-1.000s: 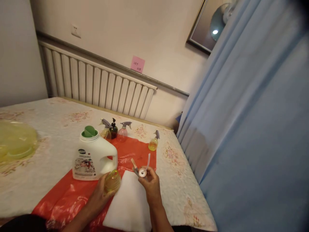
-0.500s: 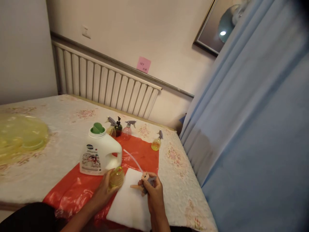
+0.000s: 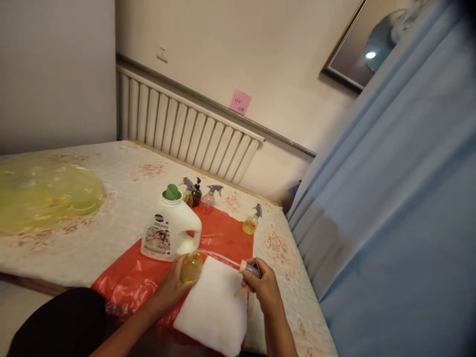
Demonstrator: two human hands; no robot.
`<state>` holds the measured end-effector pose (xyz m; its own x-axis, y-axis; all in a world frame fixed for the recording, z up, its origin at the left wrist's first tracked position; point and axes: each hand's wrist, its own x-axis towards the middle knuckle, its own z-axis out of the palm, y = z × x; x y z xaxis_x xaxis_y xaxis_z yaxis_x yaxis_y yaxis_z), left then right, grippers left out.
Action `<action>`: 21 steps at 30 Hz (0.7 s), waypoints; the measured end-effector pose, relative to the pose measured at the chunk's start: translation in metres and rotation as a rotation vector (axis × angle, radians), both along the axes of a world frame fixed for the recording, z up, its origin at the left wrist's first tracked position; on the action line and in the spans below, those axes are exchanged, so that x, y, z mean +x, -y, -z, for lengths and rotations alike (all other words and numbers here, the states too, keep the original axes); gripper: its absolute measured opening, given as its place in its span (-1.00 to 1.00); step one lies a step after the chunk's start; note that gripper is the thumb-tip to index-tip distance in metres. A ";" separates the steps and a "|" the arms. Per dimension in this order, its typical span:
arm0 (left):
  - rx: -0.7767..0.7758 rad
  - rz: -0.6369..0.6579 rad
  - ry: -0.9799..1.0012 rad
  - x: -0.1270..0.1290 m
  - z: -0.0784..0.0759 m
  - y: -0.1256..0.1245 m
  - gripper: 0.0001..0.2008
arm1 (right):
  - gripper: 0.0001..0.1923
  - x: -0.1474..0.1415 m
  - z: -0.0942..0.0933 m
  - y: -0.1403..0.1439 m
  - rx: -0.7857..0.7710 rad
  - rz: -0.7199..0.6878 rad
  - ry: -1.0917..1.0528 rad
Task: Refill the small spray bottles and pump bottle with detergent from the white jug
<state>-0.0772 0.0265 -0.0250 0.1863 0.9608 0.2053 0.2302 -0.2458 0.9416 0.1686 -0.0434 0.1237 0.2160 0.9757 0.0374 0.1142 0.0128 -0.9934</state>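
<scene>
My left hand [image 3: 174, 283] grips a small yellow bottle [image 3: 191, 267] standing on the edge of a white folded cloth [image 3: 213, 310]. My right hand [image 3: 262, 286] holds a grey spray nozzle [image 3: 250, 269], and its thin clear tube [image 3: 219, 256] points left toward the bottle's mouth. Just behind the bottle stands a white detergent jug [image 3: 169, 232] with a green cap, on a red plastic sheet [image 3: 223, 235].
Three small spray bottles [image 3: 201, 193] stand at the sheet's far edge, another yellow one [image 3: 251, 223] to the right. A yellow translucent lid [image 3: 44, 191] lies at the left on the floral bedcover [image 3: 111, 198]. A blue curtain [image 3: 390, 198] hangs to the right, a radiator [image 3: 186, 134] behind.
My right hand has turned the nozzle so its tube swung from upright to lying leftward toward the bottle. The camera has panned left. My left hand keeps its hold on the bottle.
</scene>
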 end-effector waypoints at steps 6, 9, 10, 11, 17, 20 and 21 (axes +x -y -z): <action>-0.040 0.019 -0.014 -0.002 0.002 0.000 -0.31 | -0.84 -0.001 -0.033 -0.004 -0.011 -0.046 0.276; -0.044 0.014 -0.013 -0.002 0.002 0.000 -0.31 | -0.89 -0.004 -0.051 -0.004 -0.016 -0.108 0.429; -0.040 0.007 -0.008 -0.002 0.001 0.000 -0.30 | -0.92 -0.005 -0.057 -0.005 -0.017 -0.128 0.483; -0.036 0.003 -0.004 -0.002 0.001 0.000 -0.30 | -0.94 -0.006 -0.062 -0.006 -0.019 -0.154 0.536; -0.035 -0.015 0.008 -0.001 0.001 0.000 -0.31 | -0.89 -0.024 -0.094 -0.025 0.052 -0.287 0.961; -0.011 -0.013 0.015 -0.001 0.003 -0.001 -0.33 | -0.89 -0.043 -0.107 -0.045 0.070 -0.376 1.207; -0.003 -0.012 0.018 0.000 0.004 -0.002 -0.33 | -0.91 -0.051 -0.109 -0.052 0.066 -0.400 1.279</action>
